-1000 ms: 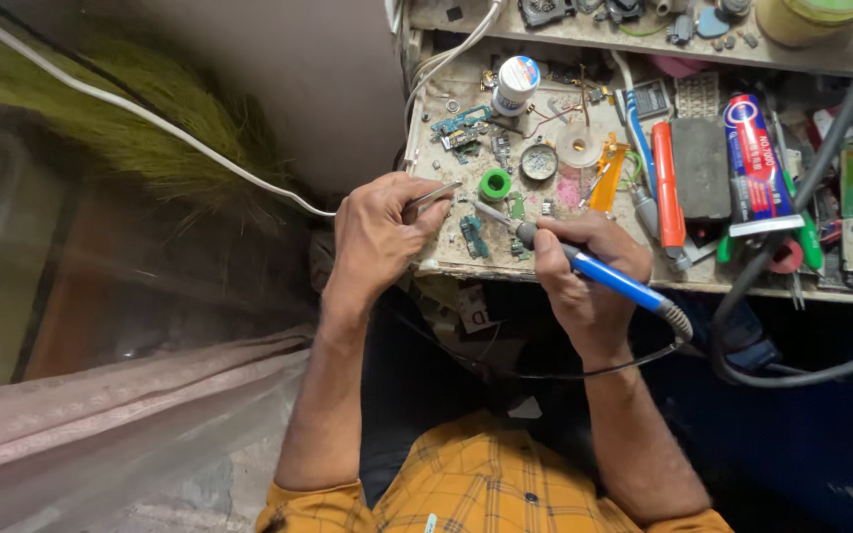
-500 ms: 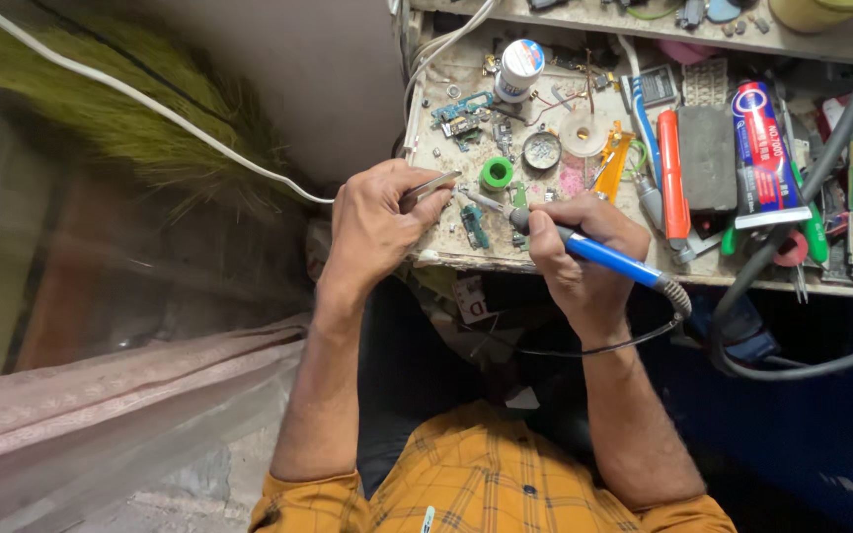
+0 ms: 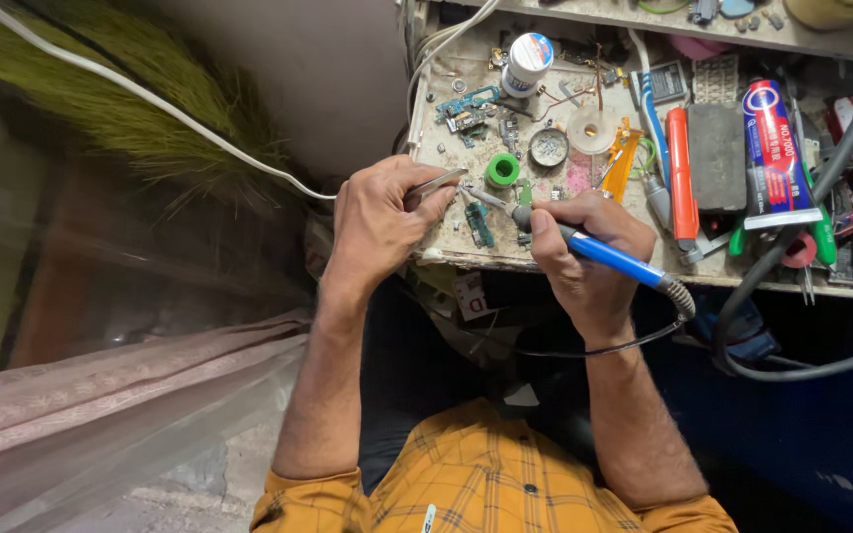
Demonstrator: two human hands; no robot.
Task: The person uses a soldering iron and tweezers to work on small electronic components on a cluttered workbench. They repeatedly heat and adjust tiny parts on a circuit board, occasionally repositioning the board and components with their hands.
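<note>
My right hand (image 3: 584,257) grips a blue-handled soldering iron (image 3: 604,254); its metal tip points left, near a small green circuit board (image 3: 479,224) on the cluttered workbench (image 3: 446,252). My left hand (image 3: 377,222) pinches metal tweezers (image 3: 436,185) whose points reach toward the iron's tip, just above the board. A green ring-shaped spool (image 3: 503,170) lies right behind the two tools. The iron's black cord (image 3: 604,345) loops down below the bench edge.
On the bench lie a white round bottle (image 3: 526,61), a small round tin (image 3: 548,147), a roll of tape (image 3: 591,130), an orange-handled tool (image 3: 681,178), a red and blue glue tube (image 3: 772,153) and several board scraps. A thick black cable (image 3: 792,370) hangs at right.
Both hands have stayed at the bench's front edge; the view has shifted slightly. The iron's tip and the tweezers remain close together over the small board.
</note>
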